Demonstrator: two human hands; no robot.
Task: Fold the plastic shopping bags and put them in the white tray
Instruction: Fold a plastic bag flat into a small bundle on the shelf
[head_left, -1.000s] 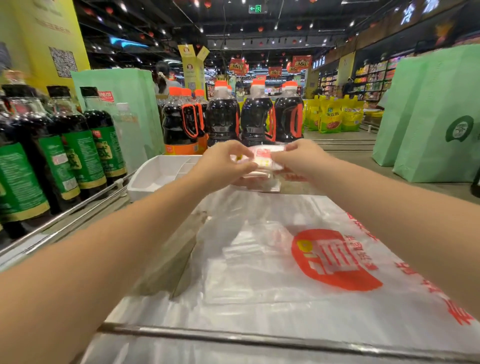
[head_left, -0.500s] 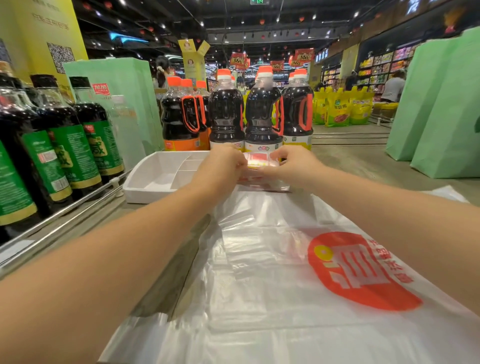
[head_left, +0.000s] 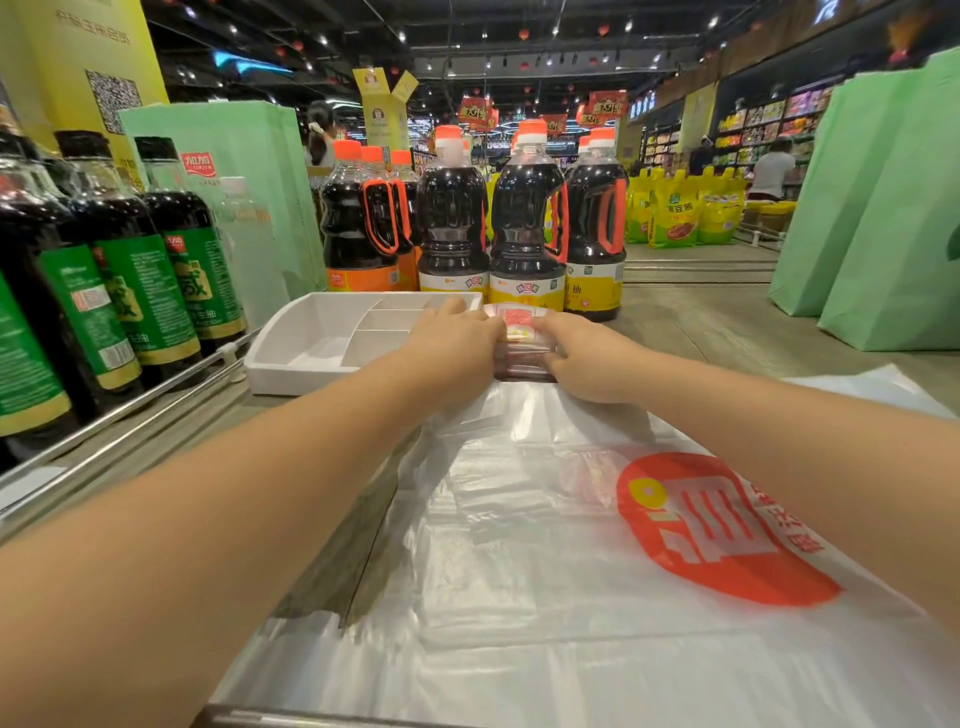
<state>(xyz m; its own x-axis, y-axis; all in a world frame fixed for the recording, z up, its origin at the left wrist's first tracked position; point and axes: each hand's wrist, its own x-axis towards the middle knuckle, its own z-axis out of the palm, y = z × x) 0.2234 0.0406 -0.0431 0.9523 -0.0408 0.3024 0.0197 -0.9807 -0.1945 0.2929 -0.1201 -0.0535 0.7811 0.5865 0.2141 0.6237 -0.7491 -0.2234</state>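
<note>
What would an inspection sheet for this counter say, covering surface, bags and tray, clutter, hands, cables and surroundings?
Surface: wood-look counter, metal rail at left.
Job's things: folded bag held beside white tray, not in it; flat bag spread nearer, red logo up.
Clutter: dark sauce bottles behind tray; green paper bags at right.
Grips: left hand and right hand both hold the folded bag.
Cables: nothing seen.
Surroundings: supermarket aisles, shoppers far off.
</note>
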